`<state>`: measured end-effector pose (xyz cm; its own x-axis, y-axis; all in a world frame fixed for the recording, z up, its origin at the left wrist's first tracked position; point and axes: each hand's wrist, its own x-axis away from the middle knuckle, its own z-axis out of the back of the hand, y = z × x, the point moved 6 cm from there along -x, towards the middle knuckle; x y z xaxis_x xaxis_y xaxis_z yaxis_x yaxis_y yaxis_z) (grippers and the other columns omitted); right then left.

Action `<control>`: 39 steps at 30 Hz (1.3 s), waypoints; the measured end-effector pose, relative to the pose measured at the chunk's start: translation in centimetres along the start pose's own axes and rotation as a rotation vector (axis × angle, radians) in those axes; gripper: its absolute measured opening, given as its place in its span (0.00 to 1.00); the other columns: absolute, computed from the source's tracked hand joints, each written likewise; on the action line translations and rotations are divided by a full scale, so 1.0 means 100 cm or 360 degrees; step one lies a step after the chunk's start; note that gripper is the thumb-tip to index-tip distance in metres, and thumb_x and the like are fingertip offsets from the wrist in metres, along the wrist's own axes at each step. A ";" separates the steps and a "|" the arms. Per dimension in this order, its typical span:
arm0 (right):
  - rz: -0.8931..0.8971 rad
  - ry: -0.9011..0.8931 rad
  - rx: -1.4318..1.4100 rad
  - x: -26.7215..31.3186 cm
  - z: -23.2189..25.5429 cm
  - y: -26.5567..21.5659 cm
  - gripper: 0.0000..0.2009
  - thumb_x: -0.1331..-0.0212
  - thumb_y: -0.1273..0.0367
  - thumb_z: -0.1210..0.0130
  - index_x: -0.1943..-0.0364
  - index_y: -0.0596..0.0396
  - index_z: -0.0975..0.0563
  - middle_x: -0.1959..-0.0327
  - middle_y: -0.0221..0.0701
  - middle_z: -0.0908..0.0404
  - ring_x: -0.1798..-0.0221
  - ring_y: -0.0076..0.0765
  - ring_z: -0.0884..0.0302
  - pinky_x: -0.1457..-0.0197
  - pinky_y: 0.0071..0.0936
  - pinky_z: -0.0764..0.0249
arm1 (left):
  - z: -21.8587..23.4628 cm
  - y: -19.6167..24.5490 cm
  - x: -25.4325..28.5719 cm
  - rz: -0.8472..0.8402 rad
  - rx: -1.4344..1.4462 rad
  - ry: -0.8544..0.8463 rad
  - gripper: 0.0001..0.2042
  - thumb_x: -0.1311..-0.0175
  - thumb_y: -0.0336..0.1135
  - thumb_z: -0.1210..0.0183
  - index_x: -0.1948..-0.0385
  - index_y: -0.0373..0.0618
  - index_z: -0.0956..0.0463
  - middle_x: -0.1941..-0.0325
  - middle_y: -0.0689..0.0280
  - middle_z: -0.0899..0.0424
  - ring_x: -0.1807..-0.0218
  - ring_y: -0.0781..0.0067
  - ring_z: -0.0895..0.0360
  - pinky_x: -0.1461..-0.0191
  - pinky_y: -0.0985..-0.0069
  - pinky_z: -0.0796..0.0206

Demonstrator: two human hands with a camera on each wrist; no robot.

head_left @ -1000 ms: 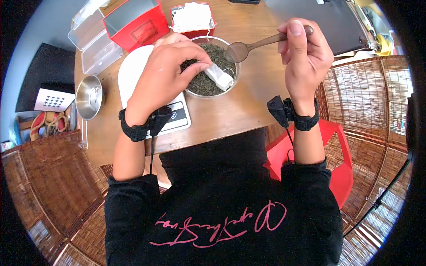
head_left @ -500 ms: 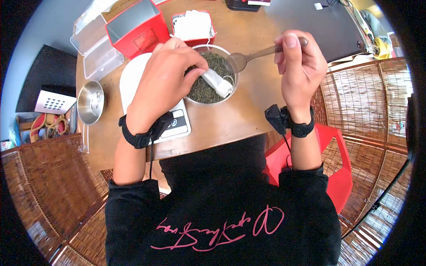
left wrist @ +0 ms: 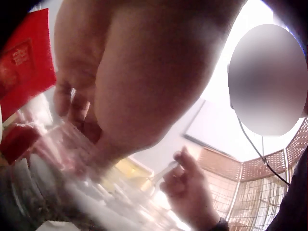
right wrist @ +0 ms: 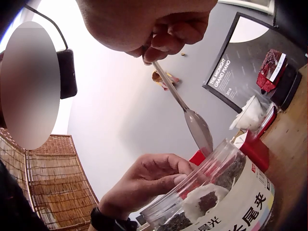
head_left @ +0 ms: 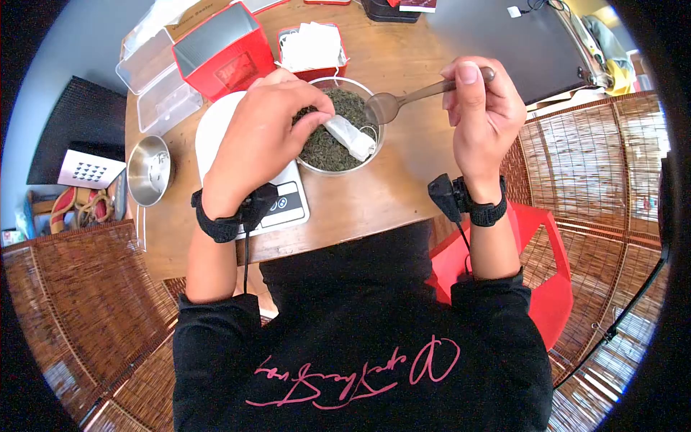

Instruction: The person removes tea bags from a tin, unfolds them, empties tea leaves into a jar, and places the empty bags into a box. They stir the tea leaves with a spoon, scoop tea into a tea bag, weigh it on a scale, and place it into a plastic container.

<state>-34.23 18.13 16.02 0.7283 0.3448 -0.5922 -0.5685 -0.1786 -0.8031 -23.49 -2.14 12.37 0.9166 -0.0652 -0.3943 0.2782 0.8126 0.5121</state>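
My left hand (head_left: 263, 133) pinches one end of a white tea bag (head_left: 349, 137) between thumb and fingers. The bag slants over a round clear tub (head_left: 317, 170) of dark dried tea leaves (head_left: 320, 150), and its string loops near the lower end. In the right wrist view, the bag's mouth (right wrist: 192, 199) gapes with dark leaf inside. With my right hand (head_left: 486, 119) I grip the handle of a translucent brown spoon (head_left: 384, 108). The spoon's bowl overlaps the tub's right rim in the head view.
A white kitchen scale (head_left: 291, 205) lies under my left forearm. Behind the tub stand a red box of white tea bags (head_left: 312, 45) and a tall red tin (head_left: 229, 61). A steel pan (head_left: 149, 173) and a clear plastic case (head_left: 169, 101) sit at left; a black laptop (head_left: 504, 43) at back right.
The head view has tilted, so the table scene sits lower in it. Both hands keep their grips on the tea bag and spoon, with little movement relative to the tub.
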 end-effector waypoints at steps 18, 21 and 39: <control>0.0047 0.0058 0.0107 -0.003 0.005 0.002 0.13 0.25 0.62 0.43 0.61 0.60 0.20 0.68 0.28 0.18 0.76 0.14 0.29 0.78 0.12 0.38 | 0.008 -0.015 0.006 0.0330 0.0345 -0.0032 0.04 0.31 0.27 0.38 0.60 0.38 0.18 0.61 0.65 0.11 0.55 0.75 0.15 0.58 0.75 0.27; 0.0012 0.0101 0.0099 -0.003 0.010 0.001 0.13 0.25 0.62 0.44 0.61 0.60 0.20 0.68 0.28 0.19 0.76 0.14 0.29 0.78 0.12 0.38 | 0.003 -0.030 0.015 0.0675 0.1223 -0.0111 0.05 0.26 0.28 0.42 0.55 0.38 0.23 0.61 0.64 0.12 0.58 0.78 0.13 0.65 0.81 0.26; -0.0246 -0.0423 0.0406 0.026 -0.028 0.028 0.09 0.27 0.69 0.42 0.59 0.62 0.18 0.73 0.27 0.17 0.72 0.16 0.25 0.69 0.16 0.32 | -0.002 -0.043 0.023 0.0756 0.1529 0.0022 0.05 0.24 0.32 0.45 0.59 0.41 0.26 0.62 0.65 0.14 0.57 0.69 0.10 0.70 0.85 0.23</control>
<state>-32.84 15.95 12.06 0.7070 0.5824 -0.4011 -0.5612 0.1170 -0.8194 -22.62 -5.69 9.06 0.9888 0.1492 -0.0020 0.0086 -0.0436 0.9990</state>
